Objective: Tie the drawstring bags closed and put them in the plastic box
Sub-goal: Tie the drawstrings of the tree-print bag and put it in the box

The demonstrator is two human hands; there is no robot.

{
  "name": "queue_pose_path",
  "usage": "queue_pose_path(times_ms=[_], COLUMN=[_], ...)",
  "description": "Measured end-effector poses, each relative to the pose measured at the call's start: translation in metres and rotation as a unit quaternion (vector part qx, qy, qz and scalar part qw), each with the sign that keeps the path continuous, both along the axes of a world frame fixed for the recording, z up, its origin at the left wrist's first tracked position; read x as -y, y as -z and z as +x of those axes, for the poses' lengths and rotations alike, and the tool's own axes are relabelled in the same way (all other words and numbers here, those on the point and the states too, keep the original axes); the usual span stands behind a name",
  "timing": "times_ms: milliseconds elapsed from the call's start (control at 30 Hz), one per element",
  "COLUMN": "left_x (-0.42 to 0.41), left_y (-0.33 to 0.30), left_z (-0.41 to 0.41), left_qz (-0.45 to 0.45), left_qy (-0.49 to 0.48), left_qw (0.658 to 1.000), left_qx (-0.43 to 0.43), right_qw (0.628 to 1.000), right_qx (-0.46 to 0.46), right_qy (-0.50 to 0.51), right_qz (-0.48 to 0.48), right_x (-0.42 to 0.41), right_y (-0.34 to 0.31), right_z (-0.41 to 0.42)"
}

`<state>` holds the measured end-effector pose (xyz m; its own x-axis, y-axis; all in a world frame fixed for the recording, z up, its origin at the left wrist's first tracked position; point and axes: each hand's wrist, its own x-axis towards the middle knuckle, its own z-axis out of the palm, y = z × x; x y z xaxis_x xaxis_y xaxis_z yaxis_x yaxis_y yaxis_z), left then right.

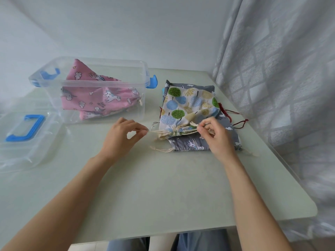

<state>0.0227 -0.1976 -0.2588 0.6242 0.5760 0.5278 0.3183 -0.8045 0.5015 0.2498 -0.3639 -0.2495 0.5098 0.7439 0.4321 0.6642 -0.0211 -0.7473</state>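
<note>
Pale green table (163, 178) in a corner, white wall behind and a grey curtain (281, 78) hanging along your right. Your tree-print bag (188, 104) lies on top of a grey bag (204, 142) just ahead of your hands, its gathered neck (173, 132) turned toward you and sitting between them. The cream cords (155, 132) run out of that neck sideways, left to right across your view, so the pull you need is along that line, hands drawing apart. Your left hand (121, 136) pinches the left cord ends between thumb and fingertips, a little way off the neck; your right hand (213, 134) pinches the knotted right end (194, 124), closer to the fabric. The neck looks cinched already, so I'd judge the knot comes next. The plastic box (90, 84) stands open to the left beyond your left hand, with pink bags (97, 98) inside, so the left hand is nearer for the drop. Its lid (23, 134) lies at the far left
</note>
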Motion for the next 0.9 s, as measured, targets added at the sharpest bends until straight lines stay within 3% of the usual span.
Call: queue_pose_path(times_ms=[133, 200, 300, 400, 533, 667, 733, 800, 833, 900], left_x=[0.004, 0.002, -0.008, -0.01, -0.011, -0.012, -0.012, -0.01, -0.008, -0.003], left_y=[-0.009, -0.012, -0.017, -0.026, -0.04, -0.042, -0.043, -0.041, -0.037, -0.025], left_z=[-0.007, -0.007, -0.013, -0.019, -0.029, -0.035, -0.034, -0.03, -0.026, -0.016], left_qz=[-0.255, -0.315, -0.305, -0.33, -0.331, -0.302, -0.313, -0.359, -0.384, -0.359], left_qy=[0.04, 0.02, -0.018, 0.007, 0.017, -0.015, -0.024, -0.003, 0.007, 0.002], left_qw=[0.963, 0.943, 0.941, 0.915, 0.894, 0.903, 0.895, 0.879, 0.879, 0.921], left_qx=[0.071, 0.106, 0.146, 0.231, 0.303, 0.303, 0.317, 0.313, 0.285, 0.149], right_qw=[0.996, 0.996, 1.0, 0.996, 0.966, 0.965, 0.979, 0.974, 0.963, 0.949], right_qx=[0.002, -0.01, 0.008, 0.025, 0.098, 0.141, 0.065, -0.098, -0.17, -0.235], right_qy=[0.079, 0.08, 0.025, -0.064, -0.136, -0.133, -0.143, -0.174, -0.186, -0.192], right_qz=[0.037, 0.05, 0.016, -0.058, -0.196, -0.177, -0.132, -0.103, -0.092, -0.082], right_x=[-0.007, -0.016, -0.036, -0.06, -0.088, -0.1, -0.098, -0.095, -0.092, -0.085], right_y=[-0.017, -0.031, -0.051, -0.059, -0.048, -0.036, -0.038, -0.042, -0.044, -0.05], right_z=[-0.012, -0.021, -0.047, -0.082, -0.113, -0.122, -0.121, -0.116, -0.112, -0.102])
